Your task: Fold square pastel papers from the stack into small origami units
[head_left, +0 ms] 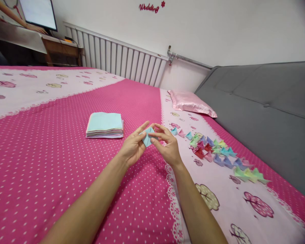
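Note:
A small light-blue folded paper (147, 139) is held between both hands above the pink bedspread. My left hand (133, 146) grips its left side, thumb on the near face. On the right side, my right hand (167, 144) pinches the paper between thumb and fingers. Crease lines show on the face turned toward me. To the left of my hands lies a stack of square coloured paper (104, 122), a light-blue sheet on top. Several folded paper boats (226, 161) in many colours stand in rows to the right.
A pink satin pillow (190, 102) lies by the grey headboard (259, 98). Behind the bed are a white radiator (117, 52) and a pipe (190, 61). At the far left, another person's arm (14, 17) reaches over a desk with a monitor (39, 13).

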`<state>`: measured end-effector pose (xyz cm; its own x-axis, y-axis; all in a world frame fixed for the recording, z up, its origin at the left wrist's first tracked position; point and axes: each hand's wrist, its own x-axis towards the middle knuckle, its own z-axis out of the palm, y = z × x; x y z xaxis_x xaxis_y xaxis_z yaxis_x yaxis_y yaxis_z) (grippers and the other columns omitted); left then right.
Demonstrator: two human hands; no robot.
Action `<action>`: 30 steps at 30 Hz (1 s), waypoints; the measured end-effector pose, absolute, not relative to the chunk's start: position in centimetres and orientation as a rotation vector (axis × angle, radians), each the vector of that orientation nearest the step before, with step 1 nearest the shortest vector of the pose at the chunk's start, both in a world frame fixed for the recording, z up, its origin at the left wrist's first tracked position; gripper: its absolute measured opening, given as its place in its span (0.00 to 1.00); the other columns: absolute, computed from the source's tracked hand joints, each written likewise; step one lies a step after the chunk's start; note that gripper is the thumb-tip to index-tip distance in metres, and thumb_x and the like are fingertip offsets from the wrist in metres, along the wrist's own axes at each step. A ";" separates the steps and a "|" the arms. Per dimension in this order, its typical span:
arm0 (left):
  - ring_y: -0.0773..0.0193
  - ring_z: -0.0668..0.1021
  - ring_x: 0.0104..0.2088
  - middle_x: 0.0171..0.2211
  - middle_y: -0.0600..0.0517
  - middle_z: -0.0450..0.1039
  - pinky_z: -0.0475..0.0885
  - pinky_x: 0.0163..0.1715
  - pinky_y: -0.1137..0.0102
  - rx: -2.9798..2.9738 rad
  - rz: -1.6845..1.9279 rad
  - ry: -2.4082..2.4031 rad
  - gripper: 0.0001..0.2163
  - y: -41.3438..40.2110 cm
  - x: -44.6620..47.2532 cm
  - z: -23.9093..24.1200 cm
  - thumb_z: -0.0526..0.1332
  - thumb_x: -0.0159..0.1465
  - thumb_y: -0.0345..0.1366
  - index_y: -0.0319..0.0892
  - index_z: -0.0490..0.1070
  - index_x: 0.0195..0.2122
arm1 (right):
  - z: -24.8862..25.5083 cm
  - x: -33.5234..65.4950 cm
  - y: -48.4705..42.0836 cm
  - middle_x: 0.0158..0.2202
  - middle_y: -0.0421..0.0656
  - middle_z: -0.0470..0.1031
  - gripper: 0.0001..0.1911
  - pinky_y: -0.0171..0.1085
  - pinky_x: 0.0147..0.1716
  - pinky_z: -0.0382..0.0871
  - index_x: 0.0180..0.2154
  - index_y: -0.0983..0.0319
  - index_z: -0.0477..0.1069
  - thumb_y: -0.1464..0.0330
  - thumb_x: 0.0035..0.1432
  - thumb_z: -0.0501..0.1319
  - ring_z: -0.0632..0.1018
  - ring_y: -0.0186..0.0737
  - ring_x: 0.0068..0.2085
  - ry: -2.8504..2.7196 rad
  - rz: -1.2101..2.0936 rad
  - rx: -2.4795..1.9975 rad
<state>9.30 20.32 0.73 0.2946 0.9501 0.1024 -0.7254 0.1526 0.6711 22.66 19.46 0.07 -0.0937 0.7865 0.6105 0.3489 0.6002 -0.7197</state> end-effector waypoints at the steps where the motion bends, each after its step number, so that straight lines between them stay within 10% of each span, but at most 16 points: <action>1: 0.64 0.71 0.50 0.53 0.45 0.66 0.67 0.49 0.72 0.726 1.236 0.384 0.19 20.3 9.4 0.6 0.54 0.59 0.24 0.40 0.63 0.52 | 0.0 22.7 19.6 0.49 0.43 0.67 0.07 0.42 0.42 0.68 0.35 0.56 0.74 0.66 0.51 0.60 0.70 0.42 0.48 -1.609 0.508 -0.950; 8: 0.60 0.66 0.54 0.58 0.48 0.59 0.61 0.53 0.67 0.925 1.152 0.360 0.22 20.1 9.6 -0.3 0.58 0.59 0.30 0.46 0.61 0.55 | -0.4 23.0 20.2 0.29 0.40 0.73 0.18 0.37 0.33 0.70 0.38 0.60 0.67 0.63 0.44 0.66 0.75 0.36 0.31 -1.303 0.889 -0.948; 18: 0.60 0.71 0.49 0.50 0.45 0.70 0.64 0.48 0.67 1.106 1.151 0.500 0.24 20.2 9.7 -0.6 0.60 0.58 0.35 0.45 0.58 0.56 | 0.1 23.3 19.6 0.31 0.43 0.76 0.08 0.38 0.37 0.69 0.30 0.62 0.75 0.65 0.45 0.66 0.75 0.38 0.33 -1.338 0.960 -0.923; 25: 0.62 0.78 0.30 0.26 0.50 0.77 0.71 0.39 0.65 1.284 0.992 0.699 0.13 20.6 10.0 -1.1 0.67 0.48 0.39 0.34 0.75 0.30 | 0.0 23.6 20.0 0.25 0.40 0.75 0.09 0.35 0.30 0.66 0.27 0.63 0.75 0.64 0.43 0.66 0.72 0.34 0.27 -1.237 0.849 -1.005; 30: 0.62 0.79 0.29 0.25 0.48 0.78 0.72 0.38 0.65 1.214 0.925 0.687 0.15 20.5 9.9 -1.2 0.68 0.45 0.42 0.34 0.75 0.29 | 0.2 23.5 20.0 0.21 0.38 0.72 0.08 0.32 0.25 0.63 0.25 0.64 0.74 0.65 0.43 0.66 0.69 0.30 0.23 -1.199 0.839 -1.023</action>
